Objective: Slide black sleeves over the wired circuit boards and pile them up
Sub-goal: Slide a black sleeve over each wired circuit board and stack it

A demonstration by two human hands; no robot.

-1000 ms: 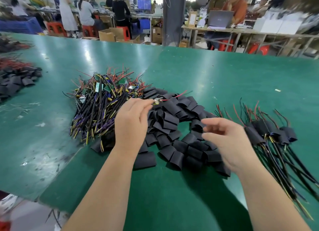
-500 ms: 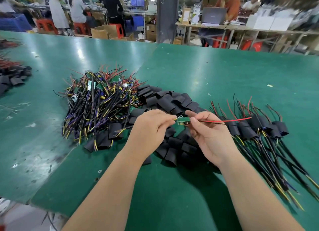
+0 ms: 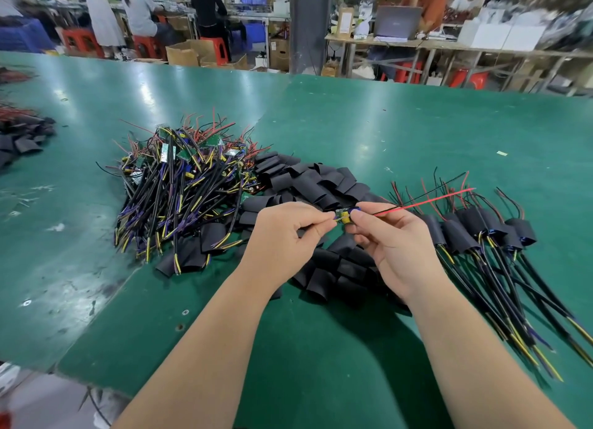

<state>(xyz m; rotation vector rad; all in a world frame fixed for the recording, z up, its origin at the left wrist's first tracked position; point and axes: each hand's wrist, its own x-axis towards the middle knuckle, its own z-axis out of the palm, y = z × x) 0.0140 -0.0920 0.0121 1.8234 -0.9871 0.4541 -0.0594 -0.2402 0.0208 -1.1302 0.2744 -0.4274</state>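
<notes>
Both hands meet over the heap of loose black sleeves point(image 3: 324, 185). My left hand point(image 3: 285, 233) pinches one end of a small wired circuit board point(image 3: 344, 215), and my right hand point(image 3: 394, 246) pinches the other end. The board's red and black wires point(image 3: 426, 201) stick out to the right. A tangled pile of bare wired boards point(image 3: 179, 188) lies to the left. Sleeved boards point(image 3: 475, 229) lie in a pile to the right, cables trailing toward me.
The green table point(image 3: 385, 133) stretches far back. A second heap of black sleeves point(image 3: 22, 140) sits at the far left edge. The table's near-left corner point(image 3: 57, 364) drops off. Other people work at benches behind.
My left hand lifted a board out of the left pile and brought it toward me. My right hand came in and took its other end; both now hold it a little higher.
</notes>
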